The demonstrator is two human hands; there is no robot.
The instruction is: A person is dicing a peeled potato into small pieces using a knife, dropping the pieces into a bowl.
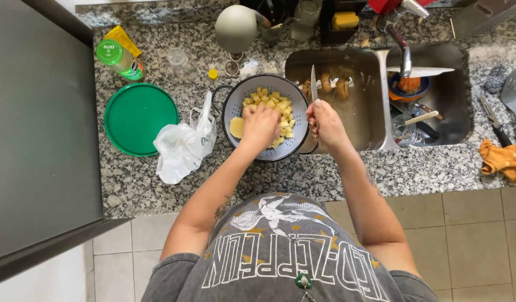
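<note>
A white perforated colander [241,92] stands on the granite counter beside the sink and holds several yellow potato cubes [269,99] and a larger peeled potato piece [236,127]. My left hand [260,125] is down inside the colander on the cubes, fingers curled; whether it grips a piece is hidden. My right hand [325,124] hovers at the colander's right rim, gripping a small knife [313,84] with the blade pointing up and away.
A green round lid [137,117] and a crumpled white plastic bag [182,146] lie left of the colander. The left sink basin [356,120] holds unpeeled potatoes; the right basin holds dishes. A tap [403,53], a spatula [512,92] and an orange cloth [504,159] are right.
</note>
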